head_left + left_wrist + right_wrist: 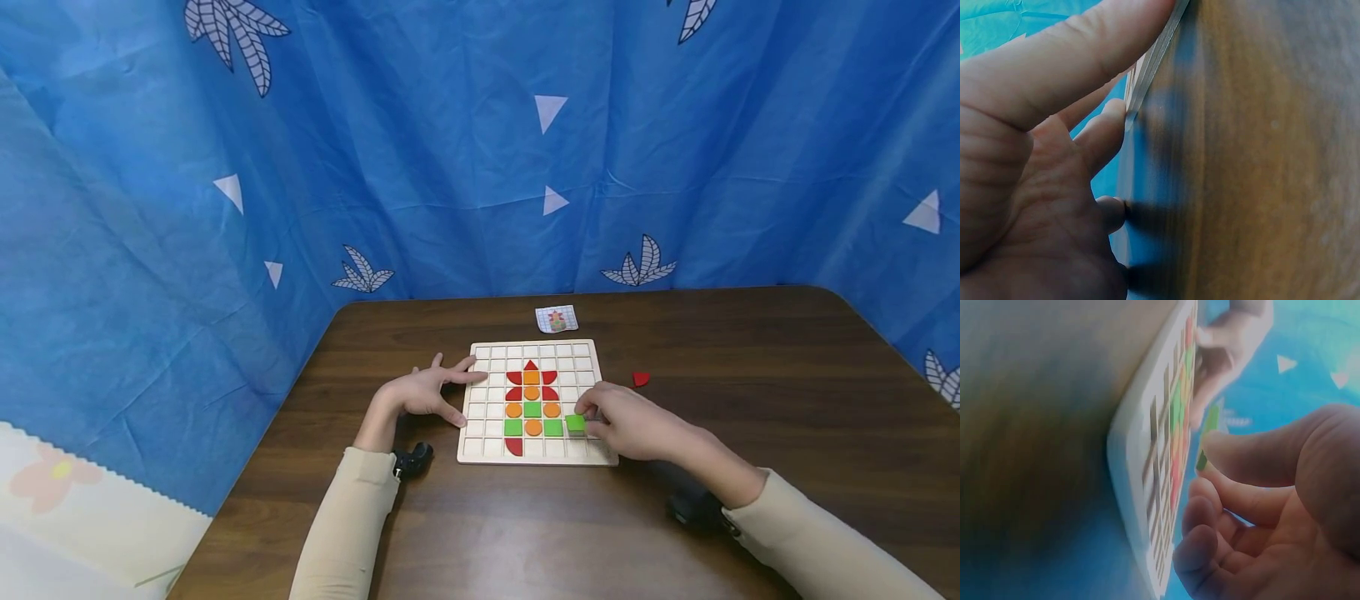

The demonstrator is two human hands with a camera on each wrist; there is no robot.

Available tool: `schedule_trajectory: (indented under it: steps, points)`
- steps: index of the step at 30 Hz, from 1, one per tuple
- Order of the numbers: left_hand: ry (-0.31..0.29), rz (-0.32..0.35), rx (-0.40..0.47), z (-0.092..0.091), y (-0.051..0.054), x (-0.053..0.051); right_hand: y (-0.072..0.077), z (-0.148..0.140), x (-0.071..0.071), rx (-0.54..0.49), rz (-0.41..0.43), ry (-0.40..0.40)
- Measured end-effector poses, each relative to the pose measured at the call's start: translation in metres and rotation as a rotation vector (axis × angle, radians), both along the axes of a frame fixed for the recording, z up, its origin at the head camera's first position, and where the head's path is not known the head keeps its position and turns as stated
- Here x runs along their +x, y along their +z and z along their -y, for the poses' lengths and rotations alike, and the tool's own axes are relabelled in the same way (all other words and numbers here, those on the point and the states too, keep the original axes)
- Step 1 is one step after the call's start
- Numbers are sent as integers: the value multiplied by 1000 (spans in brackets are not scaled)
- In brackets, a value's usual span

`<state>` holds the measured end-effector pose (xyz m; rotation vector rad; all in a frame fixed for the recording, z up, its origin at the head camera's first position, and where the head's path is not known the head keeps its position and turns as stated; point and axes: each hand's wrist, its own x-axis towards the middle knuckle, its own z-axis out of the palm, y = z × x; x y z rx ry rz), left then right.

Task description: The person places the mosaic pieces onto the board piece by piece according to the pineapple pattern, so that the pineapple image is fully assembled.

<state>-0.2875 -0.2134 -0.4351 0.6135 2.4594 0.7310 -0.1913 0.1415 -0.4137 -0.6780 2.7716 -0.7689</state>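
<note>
My right hand [630, 421] pinches a green square tile [575, 424] between thumb and fingers, over the right part of a white gridded board [480, 448]. In the right wrist view the tile [1209, 434] stands tilted, just off the board's surface. My left hand [429, 392] rests at the board's left edge with its fingers spread, thumb and fingertips on the rim. On the board lie a red triangle [531, 365], red quarter-round tiles [513, 447], orange round tiles [533, 427], an orange square [531, 377] and green squares [513, 427].
A small picture card [557, 320] with a similar coloured figure lies behind the board. To the board's right is a loose red tile [641, 379]. The brown table [480, 533] ends at a blue curtain [465, 167] at the back and left.
</note>
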Motion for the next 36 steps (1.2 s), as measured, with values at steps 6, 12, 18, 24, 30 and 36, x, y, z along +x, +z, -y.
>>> schedule_trajectory:
  steps: [6, 12, 18, 24, 30, 36]
  points:
    - [-3, 1, -6, 0, -1, 0, -4, 25, 8, 9, -16, 28]
    - [3, 0, -12, -1, 0, 0, -9, 43, 13, 9, -64, 62]
    - [-2, -1, -8, -2, 1, 0, -16, 53, 16, 26, -92, 69]
    - [2, 7, -7, 0, 2, 1, -19, 57, 17, 32, -105, 64]
    - [13, 3, -8, 0, 2, 3, -20, 58, 16, 31, -135, 72]
    - [6, 1, -7, -1, 4, 3, -18, 52, 13, 13, -105, 43]
